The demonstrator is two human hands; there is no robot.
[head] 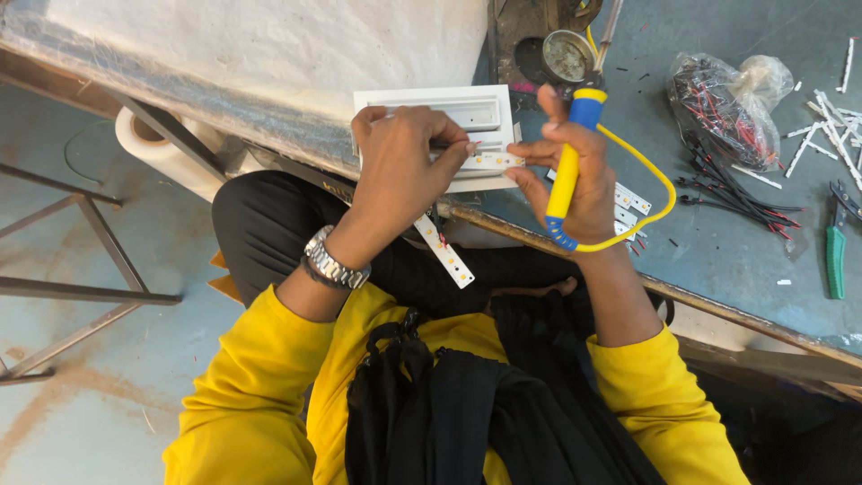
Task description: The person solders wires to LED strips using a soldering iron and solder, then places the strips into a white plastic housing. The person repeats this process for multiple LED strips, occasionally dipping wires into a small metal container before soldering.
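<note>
**Inspector:** Report the hands.

**Assistant:** The right hand (579,184) has its grip closed around a soldering iron (567,171) with a yellow and blue handle. The handle stands nearly upright, cord end toward the body; the tip end runs up out of the fist, and I cannot tell where it ends. The yellow cord (660,184) loops clear to the right, which looks meant to keep it off the work.

**Inspector:** And the left?

**Assistant:** The left hand (404,171) has its fingers pinched shut on a thin red wire (474,144), its end held down against a white LED strip (492,161). That strip lies across a white plastic housing (467,112) at the bench (718,242) edge, so the housing appears to serve as a support under it.

**Inspector:** Surroundings?

**Assistant:** A second LED strip (444,251) hangs off the bench edge over the lap. More short strips (633,199) lie just beside the right hand. A clear bag of red and black wires (723,108) sits well to the right, with loose wires (745,202) near it and green-handled cutters (837,251) at the far edge. A round metal tin (567,56) stands behind the iron.
</note>
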